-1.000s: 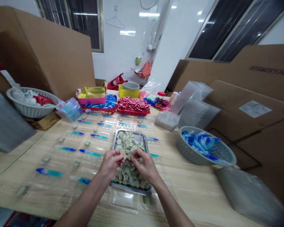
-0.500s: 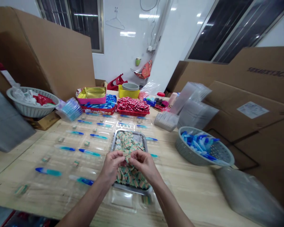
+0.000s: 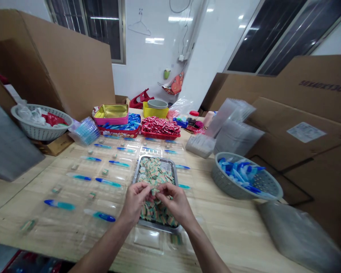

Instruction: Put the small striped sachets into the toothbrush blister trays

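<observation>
My left hand and my right hand meet in a pinch over a metal tray. Between their fingertips is a small striped green-and-tan piece, partly covered by the fingers. The tray is heaped with many like pieces, some hidden beneath my hands. Left of the tray, clear plastic blister trays lie in rows. Slim blue pen-like items rest in them, several beside a small striped piece.
To the right stands a grey basket of blue items; a grey plastic bag lies nearer. Red packets and a pink tin sit at the back. Cardboard boxes flank the table. Clear plastic stacks stand right of centre.
The small piece has turned slightly between my fingertips, and my fingers have shifted a little. The whole view has moved slightly; nothing else differs.
</observation>
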The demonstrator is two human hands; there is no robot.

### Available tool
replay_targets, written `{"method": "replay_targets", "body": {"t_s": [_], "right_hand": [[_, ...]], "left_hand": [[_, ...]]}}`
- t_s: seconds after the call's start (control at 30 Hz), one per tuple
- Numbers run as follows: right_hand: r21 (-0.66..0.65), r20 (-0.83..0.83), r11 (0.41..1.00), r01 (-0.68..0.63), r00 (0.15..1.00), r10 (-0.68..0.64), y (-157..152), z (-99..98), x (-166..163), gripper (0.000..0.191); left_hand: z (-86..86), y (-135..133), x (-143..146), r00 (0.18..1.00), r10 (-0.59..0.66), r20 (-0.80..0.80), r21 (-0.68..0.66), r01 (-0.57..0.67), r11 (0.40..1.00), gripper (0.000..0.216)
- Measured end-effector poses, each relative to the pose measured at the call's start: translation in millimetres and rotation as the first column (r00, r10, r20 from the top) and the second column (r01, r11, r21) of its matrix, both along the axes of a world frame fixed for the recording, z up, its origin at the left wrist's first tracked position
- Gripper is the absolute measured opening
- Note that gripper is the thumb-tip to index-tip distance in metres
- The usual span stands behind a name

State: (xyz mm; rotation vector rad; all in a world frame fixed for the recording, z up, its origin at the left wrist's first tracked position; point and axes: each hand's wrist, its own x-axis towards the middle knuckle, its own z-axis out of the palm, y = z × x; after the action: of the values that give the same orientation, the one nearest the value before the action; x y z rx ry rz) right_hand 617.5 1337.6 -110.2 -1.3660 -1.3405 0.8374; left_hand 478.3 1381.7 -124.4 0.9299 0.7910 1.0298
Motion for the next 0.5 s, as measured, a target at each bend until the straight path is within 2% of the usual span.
{"method": "replay_targets", "body": {"t_s": [0.1,0.2,0.37,0.5], "right_hand": [[-0.023,-0.149,0.999,-0.045,0.988,0.041,0.4,-1.0,1.5,0.016],[-0.054,-0.257,0.994,-0.096,0.963,0.079,2.8,-2.5,2.9,0.021],[-0.055,-0.179,0.996,-0.065,0.982,0.055,5.8,-7.0,4.0,0.02],[-0.04,-0.102,0.999,-0.036,0.994,0.032,5.7,-8.9,4.4,0.019]], "left_hand": [[-2.8,0.8,-1.2,0.999,0.031,-0.045,-0.047,-0.033,0.998,0.029],[-4.7,-0.3,-3.1,0.998,-0.048,-0.05,-0.034,0.047,0.998,0.027],[-4.5,-4.5,-5.0,0.993,-0.11,0.052,-0.038,0.112,0.993,0.021],[-2.5,-6.6,-5.2,0.992,-0.119,-0.05,0.049,0.121,0.991,0.015]]}}
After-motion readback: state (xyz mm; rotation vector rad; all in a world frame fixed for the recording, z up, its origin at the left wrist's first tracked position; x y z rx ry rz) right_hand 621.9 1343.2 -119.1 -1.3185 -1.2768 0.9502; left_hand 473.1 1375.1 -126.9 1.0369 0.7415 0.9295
